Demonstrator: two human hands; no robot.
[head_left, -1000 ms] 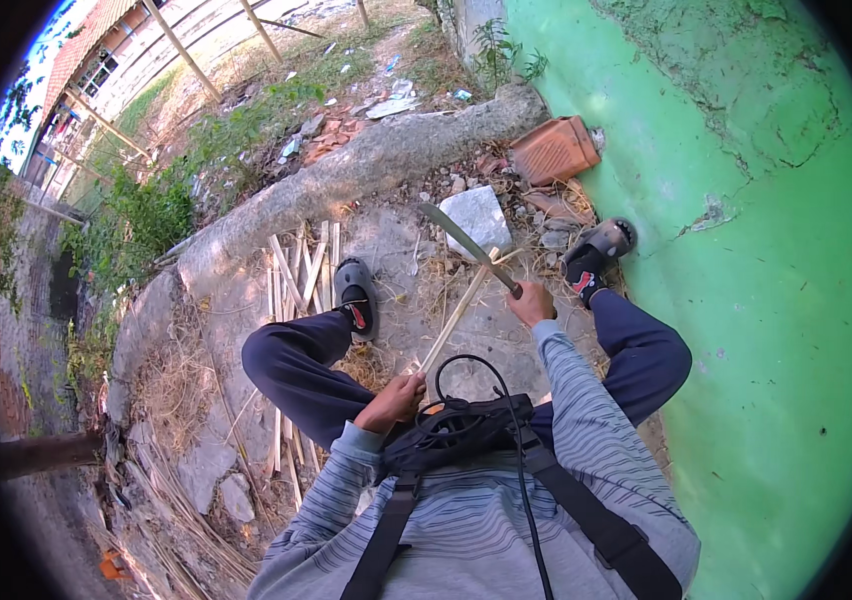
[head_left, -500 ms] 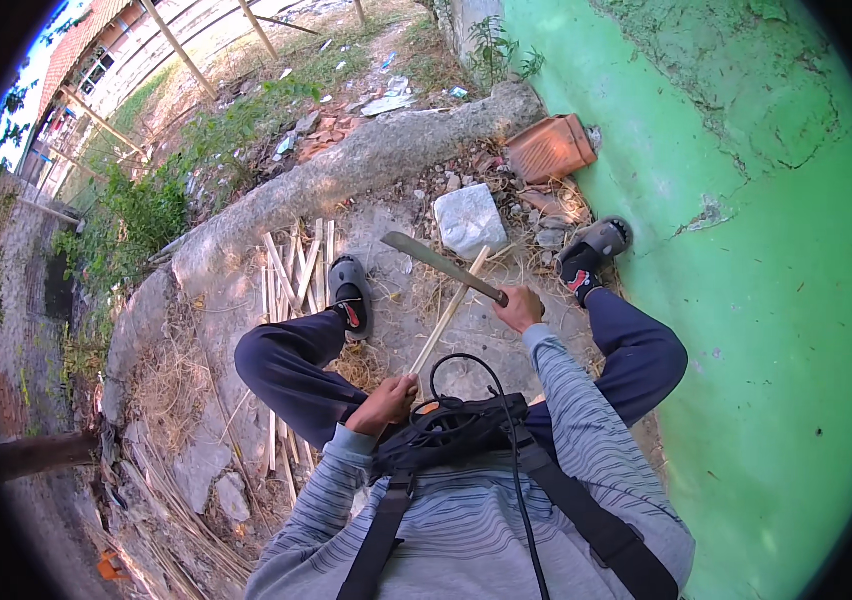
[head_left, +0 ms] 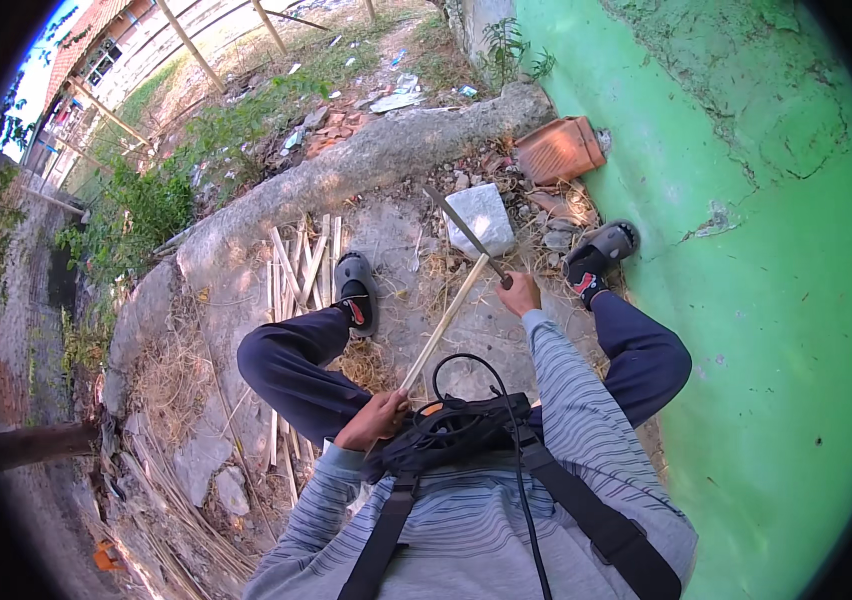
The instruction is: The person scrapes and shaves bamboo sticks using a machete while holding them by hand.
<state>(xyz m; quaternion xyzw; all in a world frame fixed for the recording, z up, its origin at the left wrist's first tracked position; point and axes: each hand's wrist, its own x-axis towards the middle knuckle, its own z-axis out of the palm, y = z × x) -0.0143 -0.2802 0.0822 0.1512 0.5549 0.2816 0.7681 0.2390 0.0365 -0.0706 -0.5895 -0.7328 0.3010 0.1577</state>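
Observation:
My left hand [head_left: 374, 420] is closed around the near end of a pale bamboo strip [head_left: 441, 328] by my lap. The strip slants away to the right, its far end close to the machete handle. In my right hand [head_left: 520, 294] is a machete [head_left: 458, 219], gripped by its handle. Its dark blade points away and to the left, seen nearly edge-on, across the view of a whitish stone block [head_left: 487, 213]. Whether blade and strip touch, I cannot tell. Several split strips [head_left: 306, 268] lie on the ground left of my left foot.
A green wall [head_left: 766, 330] rises close on the right. A terracotta roof tile [head_left: 559, 150] leans near it. Beyond the block runs a low concrete ridge [head_left: 346, 165]. Looped black cable [head_left: 481, 362] hangs at my waist. More long strips [head_left: 181, 525] lie at lower left.
The machete has swung so its tip points farther away, and its blade has turned from broadside to nearly edge-on. My left hand and the strip have shifted slightly left and nearer to me.

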